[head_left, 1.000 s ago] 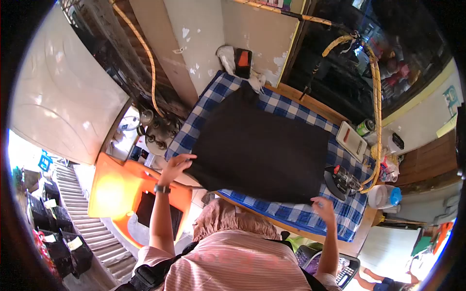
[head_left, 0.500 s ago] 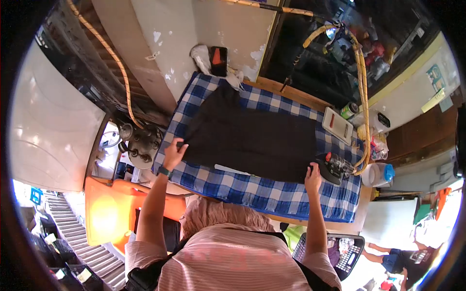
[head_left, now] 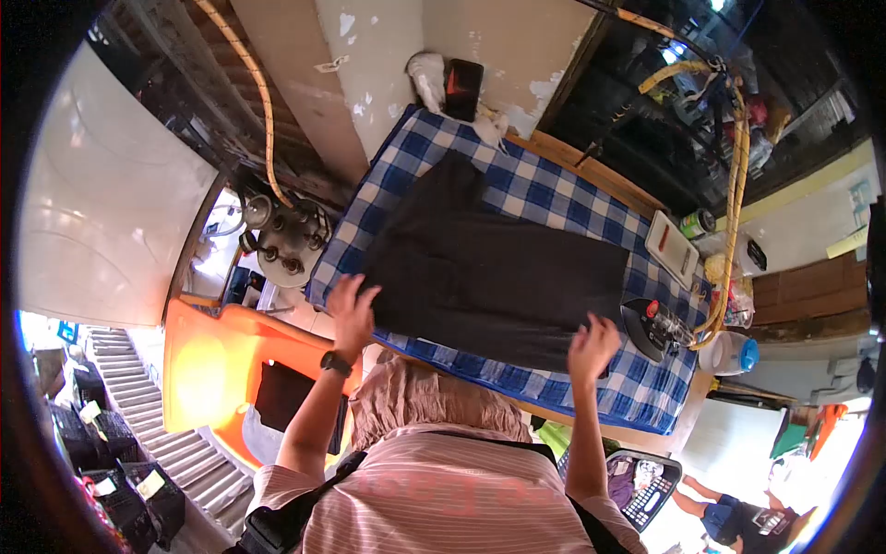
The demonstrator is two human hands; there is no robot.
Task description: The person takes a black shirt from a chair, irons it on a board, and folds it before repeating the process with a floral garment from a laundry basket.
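A black garment (head_left: pixel 498 268) lies spread out over a blue checked cloth (head_left: pixel 517 185) on the table, one part of it pointing to the far left. At its near left edge is my left hand (head_left: pixel 353 312), open with the fingers spread. My right hand (head_left: pixel 594 349) hovers over the near right corner, its fingers apart and slightly bent. Just right of that hand, an iron (head_left: pixel 648 330) rests on the checked cloth. The garment now reaches the table's near edge in front of my body.
A white tray (head_left: pixel 672 247) with a red item lies at the back right. A yellow cord (head_left: pixel 739 185) hangs down toward the iron. A tub with a blue lid (head_left: pixel 734 355) stands at the right. An orange chair (head_left: pixel 208 369) is at the left; a black basket (head_left: pixel 657 489) is low right.
The garment has been drawn toward me and now covers more of the near cloth. Both hands have loosened from its edge, fingers spreading. The view has shifted slightly.
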